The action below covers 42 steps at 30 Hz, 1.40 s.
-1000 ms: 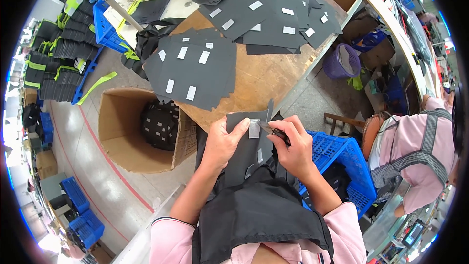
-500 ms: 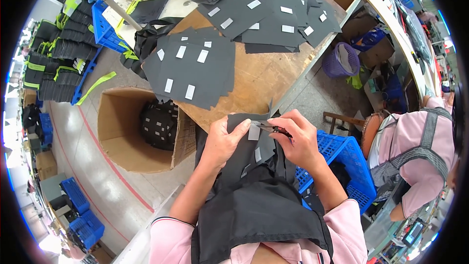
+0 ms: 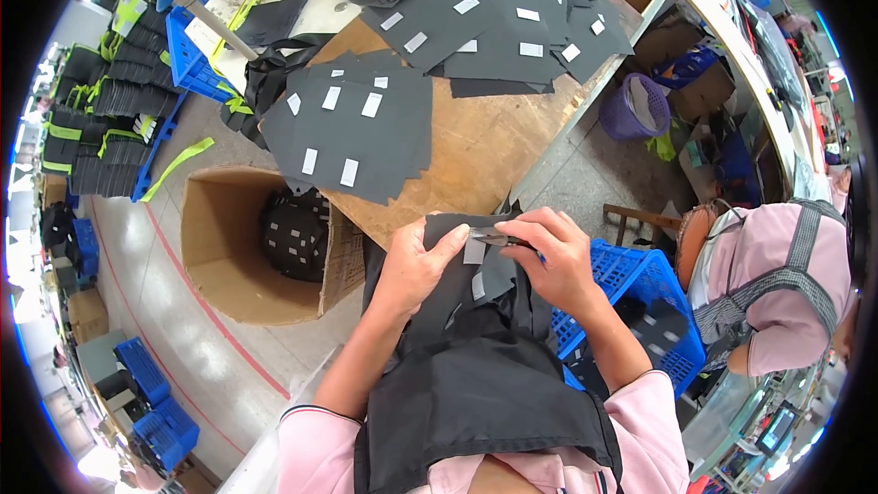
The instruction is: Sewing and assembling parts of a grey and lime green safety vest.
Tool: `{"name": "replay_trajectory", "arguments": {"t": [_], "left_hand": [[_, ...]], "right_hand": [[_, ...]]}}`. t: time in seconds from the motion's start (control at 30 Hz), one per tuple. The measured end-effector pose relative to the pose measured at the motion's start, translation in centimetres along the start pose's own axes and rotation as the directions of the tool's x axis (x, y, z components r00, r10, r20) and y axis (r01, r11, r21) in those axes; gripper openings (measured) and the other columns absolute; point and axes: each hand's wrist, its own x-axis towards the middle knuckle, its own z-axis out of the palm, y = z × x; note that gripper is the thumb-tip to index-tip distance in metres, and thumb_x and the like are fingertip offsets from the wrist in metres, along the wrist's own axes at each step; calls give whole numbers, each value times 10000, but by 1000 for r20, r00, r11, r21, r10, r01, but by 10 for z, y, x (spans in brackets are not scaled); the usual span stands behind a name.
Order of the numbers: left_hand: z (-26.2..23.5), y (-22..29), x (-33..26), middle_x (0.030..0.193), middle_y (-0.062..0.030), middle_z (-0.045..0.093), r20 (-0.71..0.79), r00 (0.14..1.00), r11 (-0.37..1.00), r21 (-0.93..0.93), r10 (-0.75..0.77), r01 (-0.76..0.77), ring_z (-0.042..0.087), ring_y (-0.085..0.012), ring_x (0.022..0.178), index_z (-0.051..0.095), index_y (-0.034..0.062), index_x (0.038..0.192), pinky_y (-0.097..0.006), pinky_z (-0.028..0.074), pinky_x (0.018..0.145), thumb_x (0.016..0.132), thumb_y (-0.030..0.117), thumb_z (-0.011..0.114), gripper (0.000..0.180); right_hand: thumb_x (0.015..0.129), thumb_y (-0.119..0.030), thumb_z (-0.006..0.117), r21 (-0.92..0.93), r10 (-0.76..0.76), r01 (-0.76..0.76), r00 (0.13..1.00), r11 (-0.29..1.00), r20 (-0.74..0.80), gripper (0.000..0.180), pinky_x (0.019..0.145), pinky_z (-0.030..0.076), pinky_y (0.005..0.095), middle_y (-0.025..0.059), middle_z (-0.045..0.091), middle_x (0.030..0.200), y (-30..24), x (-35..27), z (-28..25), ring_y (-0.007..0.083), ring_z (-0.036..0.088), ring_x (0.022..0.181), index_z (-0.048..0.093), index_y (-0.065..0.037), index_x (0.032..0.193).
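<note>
My left hand point(image 3: 413, 265) pinches a black fabric piece point(image 3: 443, 220) between thumb and fingers, just past the near edge of the wooden table. A white label point(image 3: 474, 251) shows on that piece beside my thumb. In my right hand point(image 3: 562, 261) is a pair of thread snips point(image 3: 494, 237), its blades pointing left at the label's upper edge, close to my left thumb. Whether the blades touch a thread is too small to tell. The lower part of the fabric hangs over the black apron point(image 3: 485, 393) on my lap.
Flat black pieces with white labels point(image 3: 352, 123) lie on the wooden table point(image 3: 476, 142), with a larger heap point(image 3: 494, 23) behind. A cardboard box point(image 3: 206, 261) stands left, a blue crate point(image 3: 677, 348) right. Beyond that crate sits a person in pink point(image 3: 777, 265).
The snips and both hands stay almost in place at the label, with the right hand shifted slightly left. At the right, the other person's arm has moved. More of the blue crate's contents shows.
</note>
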Motion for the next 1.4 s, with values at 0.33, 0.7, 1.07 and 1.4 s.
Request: {"name": "replay_trajectory", "arguments": {"t": [0.33, 0.7, 1.07, 1.4], "left_hand": [[-2, 2, 0, 798, -11, 610, -13, 1000, 999, 47, 2, -2, 529, -65, 705, 609, -15, 911, -220, 439, 634, 873, 136, 597, 156], [-18, -17, 14, 966, -43, 574, 1, 1000, 984, -178, -11, 11, 536, -103, 851, 507, 20, 1127, -249, 446, 773, 928, 271, 544, 323], [-15, -4, 6, 932, -85, 640, 51, 980, 968, -154, -194, 200, 614, -142, 809, 589, -29, 1031, -279, 502, 709, 796, 163, 703, 324], [-6, 0, 3, 923, -87, 639, 70, 974, 947, -228, -216, 226, 614, -137, 785, 593, -19, 1015, -279, 507, 697, 776, 155, 715, 319]], "right_hand": [[662, 16, 704, 65, 52, -50, 998, 997, -32, 241, 558, 465, 302, 72, 580, 776, 6, -2, 3, 214, 588, 655, 629, -56, 880], [744, -98, 649, 302, 192, -357, 865, 884, 463, 166, 580, 356, 274, 54, 485, 695, 40, 18, -6, 146, 450, 639, 527, 11, 769], [736, -15, 674, 143, 354, -335, 926, 931, -131, 277, 622, 483, 302, 91, 551, 878, -6, -14, 18, 216, 580, 676, 581, -54, 994], [654, -28, 721, -53, -41, 37, 995, 998, -94, 309, 530, 440, 314, 80, 564, 781, 6, -4, 17, 237, 546, 609, 634, -60, 948]]}}
